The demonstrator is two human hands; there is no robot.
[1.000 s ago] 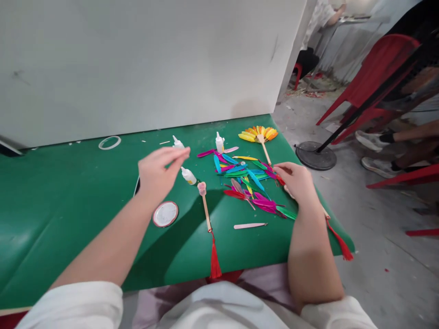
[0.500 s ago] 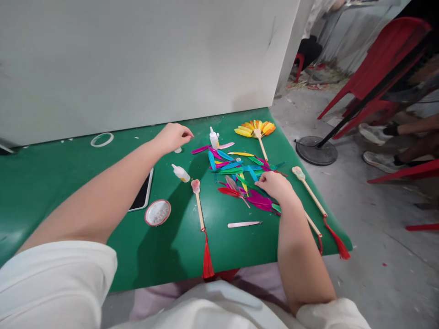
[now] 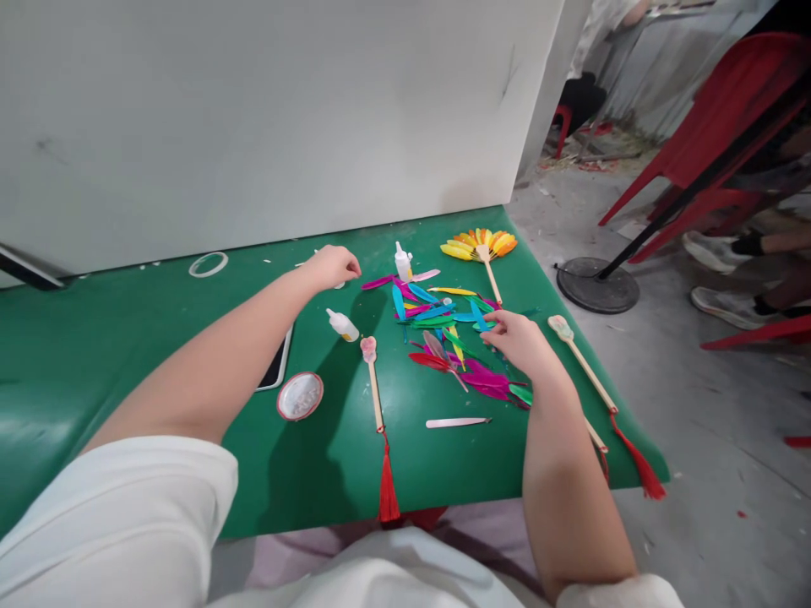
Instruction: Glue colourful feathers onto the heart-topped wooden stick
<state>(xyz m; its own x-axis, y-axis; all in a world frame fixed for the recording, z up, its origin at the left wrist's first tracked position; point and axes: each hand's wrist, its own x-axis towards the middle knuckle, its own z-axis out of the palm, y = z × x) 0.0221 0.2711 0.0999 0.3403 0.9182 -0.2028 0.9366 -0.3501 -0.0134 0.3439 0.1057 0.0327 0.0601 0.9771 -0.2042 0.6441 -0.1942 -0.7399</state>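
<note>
My left hand (image 3: 333,267) hovers over the back of the table, thumb and fingertips pressed together. I cannot make out what, if anything, is between them. My right hand (image 3: 514,339) pinches a blue feather (image 3: 477,316) above the right side of the feather pile. Loose feathers in magenta (image 3: 485,380), red (image 3: 428,361), green and yellow lie about it. A wooden fan handle (image 3: 375,388) with a red tassel (image 3: 389,485) rests in front of me. White tweezers (image 3: 457,423) lie nearby.
A finished yellow-orange feather fan (image 3: 484,247) lies at the back right. One glue bottle (image 3: 403,262) stands; another (image 3: 343,325) lies tipped. Left are a small dish (image 3: 300,396), a phone (image 3: 276,368) and a tape ring (image 3: 208,264). Another tasselled handle (image 3: 586,363) lies near the right edge.
My right hand has lifted slightly with the blue feather. The left hand stays nearly in place with its fingertips together. The whole view has shifted a little.
</note>
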